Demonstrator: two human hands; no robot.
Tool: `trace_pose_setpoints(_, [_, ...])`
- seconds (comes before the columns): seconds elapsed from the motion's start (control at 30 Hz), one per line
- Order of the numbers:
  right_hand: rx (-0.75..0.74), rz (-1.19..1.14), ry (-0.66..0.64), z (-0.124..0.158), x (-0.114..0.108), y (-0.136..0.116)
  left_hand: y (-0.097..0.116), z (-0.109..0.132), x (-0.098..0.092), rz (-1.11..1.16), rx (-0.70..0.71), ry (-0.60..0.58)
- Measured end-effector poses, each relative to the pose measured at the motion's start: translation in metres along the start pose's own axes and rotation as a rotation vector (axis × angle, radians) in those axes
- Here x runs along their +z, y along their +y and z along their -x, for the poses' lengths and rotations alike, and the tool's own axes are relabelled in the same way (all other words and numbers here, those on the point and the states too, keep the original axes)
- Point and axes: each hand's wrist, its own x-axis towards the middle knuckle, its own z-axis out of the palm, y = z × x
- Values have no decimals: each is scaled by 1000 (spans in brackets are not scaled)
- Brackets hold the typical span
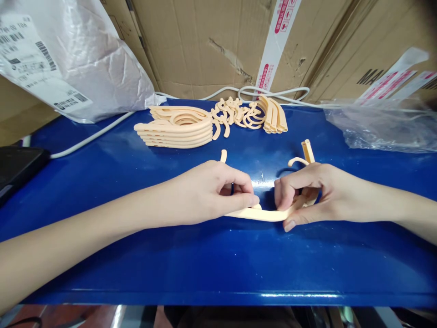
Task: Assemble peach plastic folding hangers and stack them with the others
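Observation:
A cream plastic folding-hanger arm (268, 215) spans the gap between my two hands, just above or on the blue table. My left hand (223, 191) is closed on its left part, thumb and fingers pinched by a small cream knob (256, 206). My right hand (317, 193) grips the arm's right end between thumb and fingers. Beyond the right hand stick out a thin curved cream piece (297, 161) and a channelled bar end (307, 151). Another cream tip (223, 156) shows behind my left hand. The fingers hide how these parts join.
Behind lie a stack of cream hangers (177, 132), loose small hooks (235, 111) and several curved arms (275, 114). A white parcel bag (99, 59), black device (20, 168), white cable (92, 136), clear plastic bag (385, 127) and cardboard boxes (191, 45) surround the blue table (218, 264).

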Motion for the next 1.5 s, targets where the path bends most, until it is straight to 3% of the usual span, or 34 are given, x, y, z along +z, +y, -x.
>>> trace_pose_setpoints(0.27, [-1,-7,20,2,0,-1,7,2,11,-61,-19,157])
trace_pose_setpoints(0.6, [-65,84,35,2,0,-2,11,6,14,-60,3,202])
trace_pose_setpoints(0.77, [-173,361,65,7,1,-8,5,5,14,-202,123,186])
trace_pose_setpoints(0.87, [-150,577,98,13,-4,-13,4,7,12,-272,183,176])
trace_pose_setpoints(1.03, [-126,823,91,22,-14,-21,7,9,7,-278,145,178])
trace_pose_setpoints(1.2, [-248,863,150,21,-12,-22,10,9,5,-209,110,172])
trace_pose_setpoints(1.3, [-203,743,235,20,-8,-17,7,8,5,-155,100,244])
trace_pose_setpoints(1.5, [-260,680,358,21,-5,-8,-2,3,4,61,65,534])
